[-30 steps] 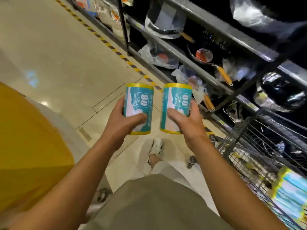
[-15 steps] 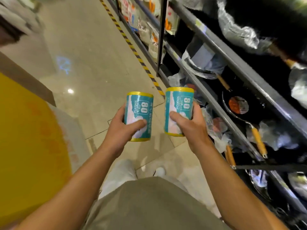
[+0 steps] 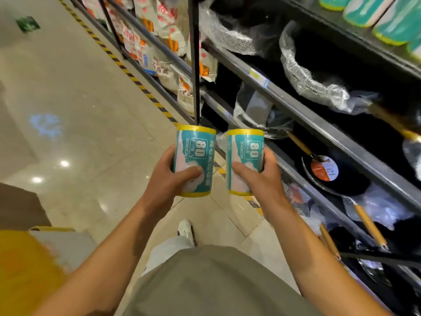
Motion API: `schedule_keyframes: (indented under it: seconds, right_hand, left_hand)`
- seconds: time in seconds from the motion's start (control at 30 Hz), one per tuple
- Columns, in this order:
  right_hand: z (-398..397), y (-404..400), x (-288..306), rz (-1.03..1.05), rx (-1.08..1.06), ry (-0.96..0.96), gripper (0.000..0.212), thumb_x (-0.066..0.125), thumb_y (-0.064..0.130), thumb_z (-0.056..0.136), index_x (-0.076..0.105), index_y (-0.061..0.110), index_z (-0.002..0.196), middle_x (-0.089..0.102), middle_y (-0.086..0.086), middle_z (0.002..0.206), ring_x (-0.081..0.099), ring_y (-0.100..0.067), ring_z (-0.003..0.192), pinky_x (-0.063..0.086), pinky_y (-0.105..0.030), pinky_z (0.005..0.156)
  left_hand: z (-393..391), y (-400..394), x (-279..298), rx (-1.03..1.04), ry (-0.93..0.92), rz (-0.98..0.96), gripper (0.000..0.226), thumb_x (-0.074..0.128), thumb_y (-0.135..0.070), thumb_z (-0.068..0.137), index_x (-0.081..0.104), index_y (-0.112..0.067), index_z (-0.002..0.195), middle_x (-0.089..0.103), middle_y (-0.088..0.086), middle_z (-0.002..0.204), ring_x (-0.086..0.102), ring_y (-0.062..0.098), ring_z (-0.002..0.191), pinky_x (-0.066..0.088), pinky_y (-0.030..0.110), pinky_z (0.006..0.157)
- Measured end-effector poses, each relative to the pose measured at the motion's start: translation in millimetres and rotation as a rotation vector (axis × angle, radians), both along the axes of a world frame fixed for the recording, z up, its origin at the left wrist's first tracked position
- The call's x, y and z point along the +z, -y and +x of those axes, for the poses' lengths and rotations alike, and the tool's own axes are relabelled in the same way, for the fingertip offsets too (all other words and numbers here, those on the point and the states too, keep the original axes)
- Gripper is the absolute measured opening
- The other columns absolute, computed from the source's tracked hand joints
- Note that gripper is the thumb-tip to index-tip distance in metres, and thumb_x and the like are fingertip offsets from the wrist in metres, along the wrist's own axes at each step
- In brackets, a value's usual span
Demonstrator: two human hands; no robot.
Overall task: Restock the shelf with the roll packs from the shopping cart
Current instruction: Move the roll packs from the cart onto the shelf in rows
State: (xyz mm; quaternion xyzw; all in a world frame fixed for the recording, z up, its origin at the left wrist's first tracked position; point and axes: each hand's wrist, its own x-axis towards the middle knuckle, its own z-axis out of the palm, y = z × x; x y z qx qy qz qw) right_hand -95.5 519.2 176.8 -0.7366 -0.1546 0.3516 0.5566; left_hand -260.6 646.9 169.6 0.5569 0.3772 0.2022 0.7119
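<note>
My left hand (image 3: 165,182) grips one teal roll pack (image 3: 196,153) with yellow ends, held upright in front of me. My right hand (image 3: 259,181) grips a second, matching roll pack (image 3: 247,153) beside it; the two packs stand a small gap apart. Both carry a white "80" label. A row of the same teal packs (image 3: 373,12) lies on the top shelf at the upper right. The shopping cart is out of view.
A dark metal shelf rack (image 3: 296,106) runs along my right, holding wrapped pans with wooden handles (image 3: 323,169) and bagged goods (image 3: 164,33) farther down. A black upright post (image 3: 194,60) stands just behind the packs. Glossy floor with yellow-black tape (image 3: 127,71) on my left.
I have walked along the aisle with both packs held the same way. The cart has dropped out of view, and the upper shelf with matching teal packs has come into sight.
</note>
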Motion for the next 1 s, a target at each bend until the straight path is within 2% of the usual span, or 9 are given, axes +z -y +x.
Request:
schedule_keyframes:
  seconds: [0.1, 0.2, 0.4, 0.57, 0.7, 0.8, 0.9, 1.0]
  right_hand:
    - [10, -37, 7, 0.009, -0.08, 0.029, 0.06, 0.081, 0.027, 0.08, 0.051, 0.032, 0.13, 0.071, 0.014, 0.103, 0.069, 0.003, 0.084, 0.057, -0.024, 0.072]
    - [27, -69, 15, 0.05, -0.148, 0.03, 0.056, 0.08, 0.019, 0.082, 0.051, 0.026, 0.129, 0.07, 0.012, 0.102, 0.069, 0.003, 0.083, 0.055, -0.017, 0.066]
    - [78, -125, 25, 0.12, -0.235, 0.039, 0.058, 0.078, 0.012, 0.084, 0.048, 0.02, 0.133, 0.069, 0.008, 0.107, 0.068, 0.003, 0.084, 0.053, -0.013, 0.065]
    - [131, -167, 31, 0.182, -0.302, 0.065, 0.056, 0.077, 0.01, 0.084, 0.05, 0.019, 0.133, 0.07, 0.001, 0.112, 0.07, -0.007, 0.092, 0.057, -0.02, 0.073]
    - [167, -195, 39, 0.203, -0.32, 0.079, 0.056, 0.077, 0.01, 0.085, 0.048, 0.02, 0.132, 0.07, 0.002, 0.113, 0.07, -0.01, 0.095, 0.057, -0.026, 0.077]
    - [187, -213, 46, 0.199, -0.332, 0.091, 0.057, 0.078, 0.011, 0.084, 0.048, 0.02, 0.132, 0.07, 0.003, 0.111, 0.07, -0.009, 0.094, 0.056, -0.028, 0.078]
    - [200, -226, 56, 0.193, -0.359, 0.116, 0.058, 0.079, 0.012, 0.083, 0.047, 0.026, 0.129, 0.069, 0.008, 0.108, 0.069, 0.0, 0.087, 0.055, -0.021, 0.071]
    - [210, -235, 65, 0.187, -0.409, 0.132, 0.062, 0.08, 0.016, 0.082, 0.045, 0.032, 0.131, 0.067, 0.012, 0.11, 0.068, 0.003, 0.087, 0.054, -0.016, 0.068]
  left_hand:
    - [24, -50, 8, -0.07, 0.016, 0.004, 0.072, 0.078, -0.04, 0.059, 0.056, -0.028, 0.126, 0.072, -0.002, 0.114, 0.07, 0.021, 0.104, 0.06, 0.039, 0.083]
    - [51, -90, 17, -0.124, 0.035, 0.009, 0.074, 0.078, -0.039, 0.057, 0.056, -0.026, 0.126, 0.072, -0.001, 0.114, 0.071, 0.02, 0.103, 0.06, 0.035, 0.079]
    - [114, -161, 22, -0.217, 0.059, 0.043, 0.08, 0.078, -0.038, 0.059, 0.054, -0.02, 0.133, 0.07, 0.003, 0.118, 0.07, 0.023, 0.106, 0.059, 0.037, 0.081]
    - [174, -209, 28, -0.268, 0.07, 0.074, 0.081, 0.08, -0.038, 0.06, 0.054, -0.02, 0.135, 0.07, 0.004, 0.12, 0.07, 0.024, 0.107, 0.059, 0.041, 0.083]
    - [214, -238, 37, -0.291, 0.092, 0.094, 0.078, 0.08, -0.035, 0.06, 0.055, -0.021, 0.133, 0.071, 0.005, 0.12, 0.07, 0.027, 0.107, 0.058, 0.047, 0.087]
    - [238, -255, 43, -0.297, 0.111, 0.082, 0.077, 0.079, -0.034, 0.06, 0.057, -0.021, 0.132, 0.071, 0.006, 0.119, 0.07, 0.027, 0.107, 0.058, 0.045, 0.087]
    - [257, -271, 49, -0.331, 0.114, 0.078, 0.073, 0.078, -0.033, 0.061, 0.057, -0.021, 0.13, 0.072, 0.005, 0.117, 0.07, 0.025, 0.105, 0.059, 0.041, 0.084]
    - [277, -288, 55, -0.369, 0.104, 0.077, 0.059, 0.077, -0.025, 0.067, 0.06, -0.025, 0.123, 0.073, 0.001, 0.111, 0.072, 0.021, 0.101, 0.059, 0.034, 0.079]
